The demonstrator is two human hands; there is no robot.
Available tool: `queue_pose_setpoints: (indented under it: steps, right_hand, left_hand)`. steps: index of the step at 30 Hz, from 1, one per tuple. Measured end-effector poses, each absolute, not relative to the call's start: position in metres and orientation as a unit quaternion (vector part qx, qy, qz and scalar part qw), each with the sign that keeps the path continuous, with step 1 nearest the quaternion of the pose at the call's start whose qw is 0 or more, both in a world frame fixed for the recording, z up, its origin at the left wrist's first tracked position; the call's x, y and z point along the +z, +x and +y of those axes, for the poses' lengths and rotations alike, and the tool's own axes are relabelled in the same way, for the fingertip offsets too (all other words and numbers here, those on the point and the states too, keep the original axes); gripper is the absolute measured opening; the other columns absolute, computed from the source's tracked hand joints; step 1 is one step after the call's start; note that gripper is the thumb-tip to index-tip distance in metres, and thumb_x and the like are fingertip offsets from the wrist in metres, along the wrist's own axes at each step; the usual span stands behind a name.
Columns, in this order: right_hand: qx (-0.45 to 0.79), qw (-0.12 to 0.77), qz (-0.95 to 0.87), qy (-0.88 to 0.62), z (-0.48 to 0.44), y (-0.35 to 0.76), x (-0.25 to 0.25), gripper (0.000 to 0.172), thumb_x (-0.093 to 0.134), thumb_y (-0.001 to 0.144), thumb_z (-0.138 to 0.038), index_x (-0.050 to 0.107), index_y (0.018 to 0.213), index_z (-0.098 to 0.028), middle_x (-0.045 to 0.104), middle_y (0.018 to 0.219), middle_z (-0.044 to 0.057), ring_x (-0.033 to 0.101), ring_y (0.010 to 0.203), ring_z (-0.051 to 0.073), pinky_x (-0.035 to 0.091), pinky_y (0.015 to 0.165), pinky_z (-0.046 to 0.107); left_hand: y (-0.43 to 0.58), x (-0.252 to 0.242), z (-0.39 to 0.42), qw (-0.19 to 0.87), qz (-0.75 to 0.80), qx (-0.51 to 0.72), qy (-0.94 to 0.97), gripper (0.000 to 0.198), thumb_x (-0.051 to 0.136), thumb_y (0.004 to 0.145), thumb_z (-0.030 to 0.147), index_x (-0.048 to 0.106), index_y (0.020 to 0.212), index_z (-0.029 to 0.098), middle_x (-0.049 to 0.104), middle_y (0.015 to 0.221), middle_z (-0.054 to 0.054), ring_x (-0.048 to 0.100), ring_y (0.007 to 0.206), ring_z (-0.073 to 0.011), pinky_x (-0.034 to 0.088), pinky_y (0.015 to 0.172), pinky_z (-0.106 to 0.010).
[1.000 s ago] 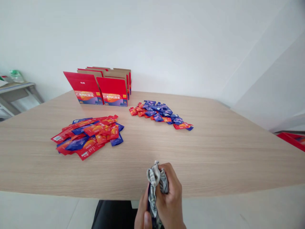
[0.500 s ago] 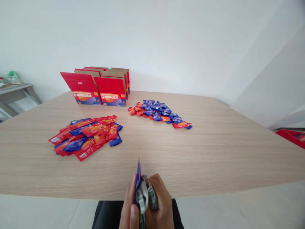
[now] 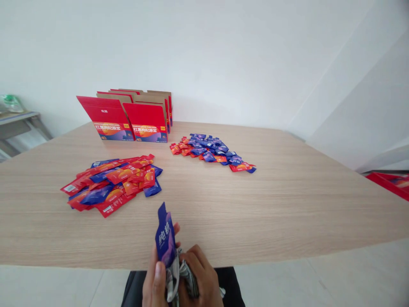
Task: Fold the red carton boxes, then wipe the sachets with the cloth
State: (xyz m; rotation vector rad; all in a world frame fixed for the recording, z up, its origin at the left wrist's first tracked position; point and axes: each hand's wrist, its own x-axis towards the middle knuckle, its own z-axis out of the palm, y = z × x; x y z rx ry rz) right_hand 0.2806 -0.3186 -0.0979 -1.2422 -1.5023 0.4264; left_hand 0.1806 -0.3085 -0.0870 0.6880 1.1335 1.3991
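Note:
A blue pouch (image 3: 165, 238) with white lettering stands upright in my left hand (image 3: 156, 279), its spout end pointing up. My right hand (image 3: 202, 277) is closed round a crumpled grey striped cloth (image 3: 188, 277), part of which touches the lower edge of the pouch. Both hands are close together at the table's front edge. To the left lies a large pile of red and blue pouches (image 3: 118, 179). Farther back, in the middle, is a pile of smaller-looking blue and red pouches (image 3: 207, 149).
Several open red cardboard boxes (image 3: 145, 121) stand at the back left of the wooden table (image 3: 287, 204). At the right edge is part of a red box (image 3: 388, 183). A side table (image 3: 19, 119) with a green item stands at far left.
Both hands have moved a little to the left. The blue pouch has turned from edge-on to show its printed face.

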Motion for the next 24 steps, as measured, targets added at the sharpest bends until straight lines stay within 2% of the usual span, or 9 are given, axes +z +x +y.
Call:
queue_pose_setpoints:
  steps: [2, 5, 8, 11, 13, 15, 19, 22, 24]
  right_hand:
    - [0.183, 0.539, -0.641, -0.515, -0.32, 0.279, -0.1, 0.034, 0.057, 0.08, -0.004, 0.07, 0.102, -0.026, 0.064, 0.089, 0.0, 0.068, 0.073, 0.018, 0.051, 0.064, 0.024]
    - [0.185, 0.568, -0.626, -0.501, -0.319, 0.283, -0.1, 0.024, 0.058, 0.084, -0.006, 0.068, 0.095, -0.025, 0.064, 0.084, 0.0, 0.065, 0.069, 0.017, 0.051, 0.063, 0.024]
    - [0.188, 0.605, -0.598, -0.491, -0.317, 0.291, -0.098, 0.012, 0.059, 0.094, -0.016, 0.064, 0.088, -0.025, 0.061, 0.077, -0.001, 0.061, 0.065, 0.016, 0.047, 0.059, 0.025]
    - [0.195, 0.622, -0.569, -0.501, -0.317, 0.302, -0.097, 0.014, 0.06, 0.1, -0.027, 0.062, 0.087, -0.025, 0.058, 0.075, 0.0, 0.059, 0.062, 0.017, 0.045, 0.056, 0.027]
    - [0.198, 0.629, -0.556, -0.505, -0.317, 0.306, -0.098, 0.021, 0.059, 0.104, -0.035, 0.062, 0.085, -0.025, 0.058, 0.073, 0.0, 0.058, 0.061, 0.018, 0.045, 0.055, 0.029]
    - [0.196, 0.635, -0.549, -0.507, -0.318, 0.308, -0.099, 0.028, 0.057, 0.106, -0.041, 0.062, 0.084, -0.024, 0.058, 0.072, 0.001, 0.057, 0.061, 0.018, 0.045, 0.055, 0.031]
    - [0.198, 0.636, -0.541, -0.514, -0.319, 0.307, -0.1, 0.034, 0.056, 0.108, -0.047, 0.06, 0.083, -0.024, 0.056, 0.072, 0.0, 0.056, 0.061, 0.017, 0.043, 0.055, 0.031]
    - [0.198, 0.636, -0.545, -0.508, -0.321, 0.308, -0.097, 0.03, 0.055, 0.108, -0.043, 0.06, 0.085, -0.026, 0.057, 0.073, 0.0, 0.056, 0.061, 0.018, 0.043, 0.055, 0.031]
    - [0.191, 0.635, -0.553, -0.504, -0.323, 0.308, -0.095, 0.023, 0.057, 0.106, -0.036, 0.061, 0.085, -0.026, 0.058, 0.073, 0.0, 0.057, 0.062, 0.018, 0.044, 0.056, 0.031]
  left_hand:
    - [0.175, -0.076, -0.298, 0.592, 0.464, 0.606, 0.258, 0.066, 0.079, 0.089, 0.061, 0.073, 0.145, 0.026, 0.08, 0.132, -0.008, 0.074, 0.111, -0.0271, 0.063, 0.088, -0.028]
    - [0.168, -0.068, -0.287, 0.66, 0.42, 0.596, 0.182, 0.075, 0.094, 0.077, 0.052, 0.073, 0.144, 0.028, 0.079, 0.122, -0.007, 0.073, 0.093, -0.0226, 0.064, 0.081, -0.03]
    - [0.158, -0.075, -0.281, 0.73, 0.322, 0.582, 0.157, 0.074, 0.099, 0.075, 0.044, 0.074, 0.143, 0.028, 0.074, 0.105, -0.004, 0.066, 0.08, -0.0163, 0.06, 0.068, -0.025]
    - [0.149, -0.092, -0.28, 0.795, 0.211, 0.555, 0.122, 0.078, 0.101, 0.075, 0.04, 0.071, 0.146, 0.03, 0.067, 0.092, 0.001, 0.061, 0.07, -0.0097, 0.05, 0.053, -0.017]
    - [0.144, -0.106, -0.282, 0.824, 0.168, 0.538, 0.061, 0.072, 0.103, 0.073, 0.031, 0.073, 0.139, 0.033, 0.07, 0.091, 0.004, 0.068, 0.078, -0.0079, 0.053, 0.061, -0.011]
    - [0.141, -0.119, -0.284, 0.845, 0.14, 0.516, 0.004, 0.056, 0.1, 0.077, 0.02, 0.078, 0.126, 0.036, 0.075, 0.09, 0.006, 0.073, 0.082, -0.0058, 0.056, 0.07, -0.008]
    - [0.137, -0.132, -0.281, 0.859, 0.118, 0.499, 0.006, 0.035, 0.089, 0.087, 0.015, 0.084, 0.113, 0.039, 0.081, 0.093, 0.006, 0.077, 0.079, -0.0074, 0.062, 0.078, -0.015]
    - [0.137, -0.125, -0.276, 0.825, 0.166, 0.537, 0.058, 0.041, 0.088, 0.087, 0.019, 0.083, 0.119, 0.044, 0.082, 0.099, 0.004, 0.079, 0.088, -0.0122, 0.066, 0.09, -0.026]
    - [0.141, -0.117, -0.274, 0.791, 0.233, 0.557, 0.098, 0.049, 0.088, 0.089, 0.03, 0.077, 0.134, 0.043, 0.079, 0.098, 0.002, 0.077, 0.085, -0.016, 0.068, 0.087, -0.032]
